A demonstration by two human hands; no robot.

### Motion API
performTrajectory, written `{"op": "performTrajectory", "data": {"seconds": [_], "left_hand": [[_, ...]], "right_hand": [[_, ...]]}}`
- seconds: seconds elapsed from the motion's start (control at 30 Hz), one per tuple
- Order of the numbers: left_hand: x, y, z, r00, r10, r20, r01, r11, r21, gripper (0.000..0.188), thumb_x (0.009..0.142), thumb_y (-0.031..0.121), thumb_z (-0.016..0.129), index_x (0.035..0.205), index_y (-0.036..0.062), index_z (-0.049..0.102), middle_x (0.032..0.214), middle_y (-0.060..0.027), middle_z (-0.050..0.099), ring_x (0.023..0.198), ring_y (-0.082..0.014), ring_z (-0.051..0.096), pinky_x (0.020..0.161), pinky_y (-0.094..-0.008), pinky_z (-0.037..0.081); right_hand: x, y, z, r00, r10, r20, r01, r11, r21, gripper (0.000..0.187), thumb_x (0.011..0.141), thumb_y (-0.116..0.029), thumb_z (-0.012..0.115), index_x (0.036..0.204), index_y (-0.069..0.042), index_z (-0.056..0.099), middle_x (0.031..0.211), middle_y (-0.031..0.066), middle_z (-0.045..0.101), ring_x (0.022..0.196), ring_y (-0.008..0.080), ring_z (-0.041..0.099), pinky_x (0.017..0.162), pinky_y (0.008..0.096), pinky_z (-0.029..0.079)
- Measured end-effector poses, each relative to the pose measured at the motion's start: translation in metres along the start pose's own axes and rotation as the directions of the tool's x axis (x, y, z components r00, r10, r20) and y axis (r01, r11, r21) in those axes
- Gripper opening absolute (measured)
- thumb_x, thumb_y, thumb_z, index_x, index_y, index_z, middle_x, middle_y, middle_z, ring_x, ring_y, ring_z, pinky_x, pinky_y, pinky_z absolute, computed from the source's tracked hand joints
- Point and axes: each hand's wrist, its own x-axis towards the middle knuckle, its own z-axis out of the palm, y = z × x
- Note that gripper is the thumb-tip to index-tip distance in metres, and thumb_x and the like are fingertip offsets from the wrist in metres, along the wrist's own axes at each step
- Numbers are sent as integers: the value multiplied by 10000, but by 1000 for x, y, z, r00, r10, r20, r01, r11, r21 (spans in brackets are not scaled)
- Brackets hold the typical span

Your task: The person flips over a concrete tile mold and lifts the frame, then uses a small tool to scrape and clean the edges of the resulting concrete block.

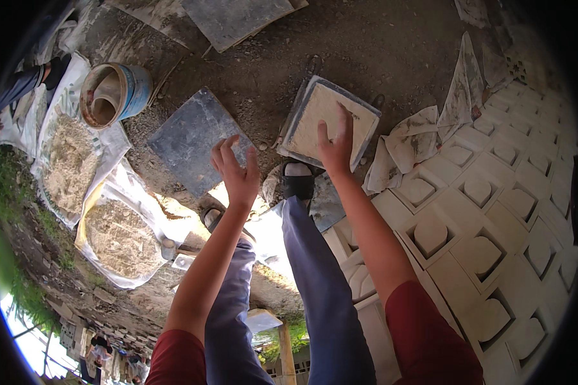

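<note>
Dirt ground (pixel 392 45), partly sunlit. Left hand (pixel 241 183): fingers parted, half curled, over right side of dark square slab (pixel 192 138); contact unclear. Right hand (pixel 336 153): thumb and forefinger spread over pale square tile (pixel 305 131); contact unclear. Bucket (pixel 136 93) farther left of left fingers; pale blocks (pixel 430 236) right of right fingers.

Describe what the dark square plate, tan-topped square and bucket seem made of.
Dark square plate: perhaps metal or stone, given its flat, scuffed grey face.
Tan-topped square: likely sandy mix, matte, inside a dark rim.
Bucket: probably plastic, judging by its smooth, rounded blue side.
</note>
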Motion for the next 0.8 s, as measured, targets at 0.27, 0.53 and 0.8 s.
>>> {"op": "performTrajectory", "data": {"seconds": [0.27, 0.53, 0.8], "left_hand": [[-2, -173, -86, 663, -748, 27, 637, 545, -546, 669, 982, 306, 671, 1502, -17, 401, 1468, -228, 487, 1328, -327, 506, 1076, -413, 422], [-10, -197, -73, 686, -725, 58, 568, 485, -665, 603, 998, 193, 653, 1526, 40, 406, 1467, -198, 522, 1335, -279, 533, 1030, -360, 472], [-18, -229, -63, 730, -682, 45, 522, 514, -680, 397, 1002, 166, 647, 1363, 20, 566, 1160, -57, 696, 1024, -116, 615, 877, -265, 463]], "right_hand": [[-16, -111, 147, 783, 129, 609, -197, 979, 46, 838, 904, -511, 695, 1481, 28, 414, 1471, 280, 474, 1368, 410, 472, 1119, 465, 402], [-9, -107, 180, 769, 141, 623, -130, 990, -63, 969, 848, -533, 760, 1477, 100, 383, 1481, 328, 452, 1393, 424, 449, 1125, 461, 403], [9, -115, 200, 747, 97, 657, -77, 995, -59, 921, 830, -459, 797, 1467, 87, 415, 1464, 307, 485, 1380, 398, 473, 1111, 455, 416]]}}
